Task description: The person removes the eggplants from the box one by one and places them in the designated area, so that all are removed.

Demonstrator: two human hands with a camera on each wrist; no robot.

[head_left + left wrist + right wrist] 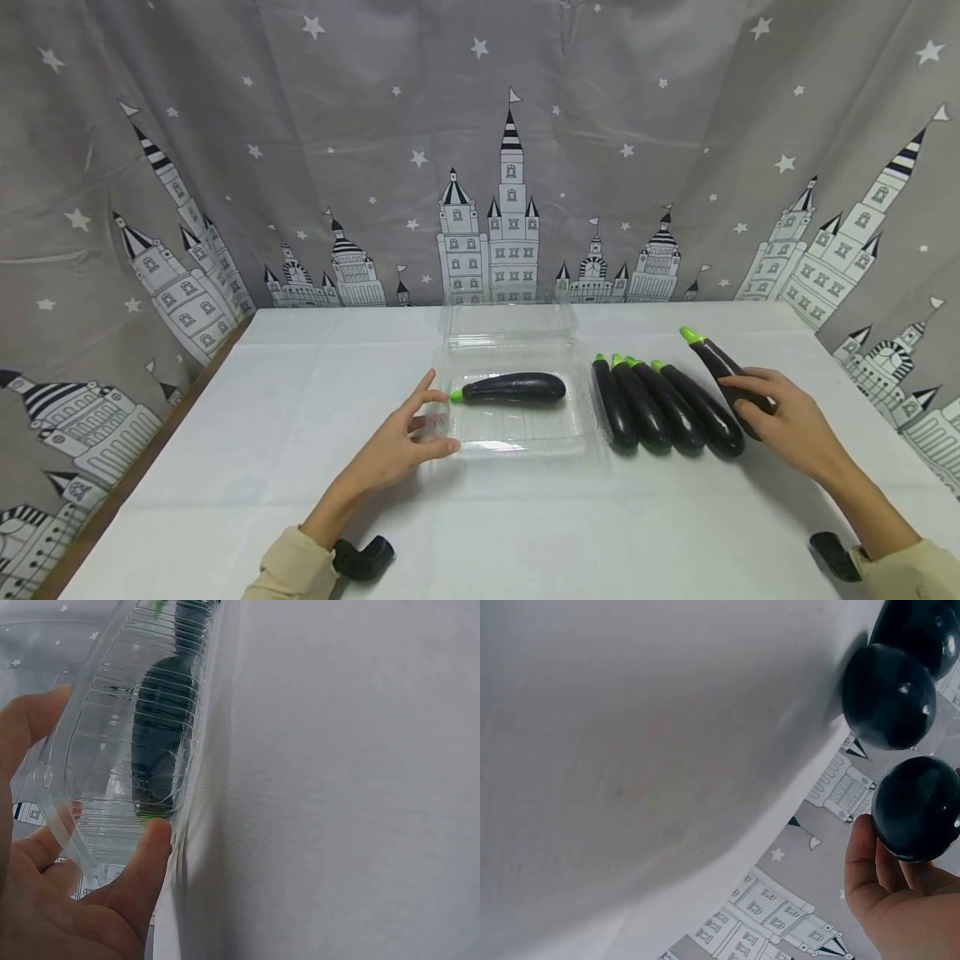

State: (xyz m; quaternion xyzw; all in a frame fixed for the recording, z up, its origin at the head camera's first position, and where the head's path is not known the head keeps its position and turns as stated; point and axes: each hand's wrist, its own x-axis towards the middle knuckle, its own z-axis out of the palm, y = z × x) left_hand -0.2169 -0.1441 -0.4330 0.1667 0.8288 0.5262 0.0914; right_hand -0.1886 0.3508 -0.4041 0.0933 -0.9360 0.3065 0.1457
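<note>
A hinged clear plastic container [517, 444] lies opened on the white cloth, with one eggplant [517, 387] lying sideways inside, its green stem to the left. At the container's left end, my left hand [401, 446] holds the edge; in the left wrist view the thumb presses the front wall and another finger reaches over the rim. My right hand [787, 417] grips a dark eggplant [716, 358] by its thick end, green tip pointing away to the left. In the right wrist view, this held eggplant [916, 810] appears apart from the neighbouring ones.
Several eggplants [652, 408] lie side by side in a row right of the container. The transparent lid [510, 321] leans back at the table's far edge. Behind hangs a grey curtain [480, 167] printed with castles and stars. A black wrist device [363, 558] sits by the left sleeve.
</note>
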